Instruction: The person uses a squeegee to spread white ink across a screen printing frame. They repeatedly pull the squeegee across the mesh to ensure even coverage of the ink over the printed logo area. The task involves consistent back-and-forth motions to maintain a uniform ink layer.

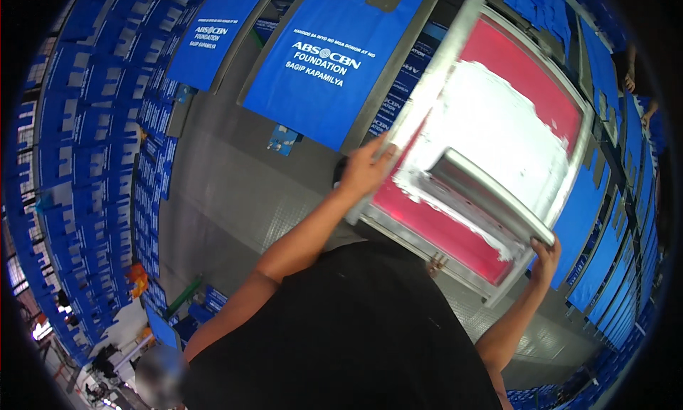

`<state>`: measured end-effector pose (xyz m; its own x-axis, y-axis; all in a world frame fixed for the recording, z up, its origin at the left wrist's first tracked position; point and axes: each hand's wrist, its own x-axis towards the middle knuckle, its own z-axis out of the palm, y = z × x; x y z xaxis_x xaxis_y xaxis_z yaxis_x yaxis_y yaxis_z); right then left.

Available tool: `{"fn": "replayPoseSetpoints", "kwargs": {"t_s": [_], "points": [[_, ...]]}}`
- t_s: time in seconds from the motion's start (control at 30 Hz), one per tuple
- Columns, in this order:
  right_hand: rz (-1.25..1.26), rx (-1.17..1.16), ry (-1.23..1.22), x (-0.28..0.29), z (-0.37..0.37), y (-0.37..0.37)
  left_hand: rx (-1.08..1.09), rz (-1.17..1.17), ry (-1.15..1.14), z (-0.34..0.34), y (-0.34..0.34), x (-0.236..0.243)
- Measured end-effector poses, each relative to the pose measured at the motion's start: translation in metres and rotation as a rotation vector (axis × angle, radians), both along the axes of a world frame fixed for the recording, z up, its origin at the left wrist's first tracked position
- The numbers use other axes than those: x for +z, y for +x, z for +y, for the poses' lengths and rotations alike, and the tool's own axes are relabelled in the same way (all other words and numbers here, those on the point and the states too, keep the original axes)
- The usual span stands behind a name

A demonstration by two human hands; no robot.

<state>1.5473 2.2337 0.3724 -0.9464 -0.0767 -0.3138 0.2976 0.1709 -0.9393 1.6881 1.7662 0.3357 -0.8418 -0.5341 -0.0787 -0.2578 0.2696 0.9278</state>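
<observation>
A silk-screen printing frame (435,81) with pale rails and red mesh (491,43) lies slanted in front of me. Thick white ink (491,118) covers most of its middle, with a ragged edge. Across the near part of the mesh rests a squeegee (491,196) with a long metal handle. My left hand (366,169) is closed on the left rail. On the right side, my right hand (546,260) is closed at the rail, its fingertips touching or right beside the squeegee's end. The underside of the frame is hidden.
A blue printed bag panel (327,54) lies on a grey board left of the frame, with another blue panel (217,36) beyond it. Many blue panels (85,125) hang in rows at the left. More blue panels (605,246) line the right, where another person's arm (630,72) shows.
</observation>
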Motion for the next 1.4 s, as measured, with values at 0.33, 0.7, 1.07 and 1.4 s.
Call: {"fn": "replayPoseSetpoints", "kwargs": {"t_s": [0.33, 0.7, 1.07, 1.4], "points": [[0.072, 0.327, -0.075, -0.002, -0.324, 0.011, 0.199, -0.028, 0.040, -0.274, 0.083, 0.002], [0.060, 0.252, -0.068, -0.009, -0.439, 0.021, 0.083, -0.150, 0.067, -0.394, 0.055, 0.012], [0.009, 0.250, -0.047, -0.037, -0.447, 0.002, 0.035, -0.135, 0.107, -0.417, 0.032, -0.028], [0.033, 0.214, 0.004, -0.045, -0.450, 0.015, 0.083, -0.132, 0.096, -0.416, 0.036, -0.035]]}}
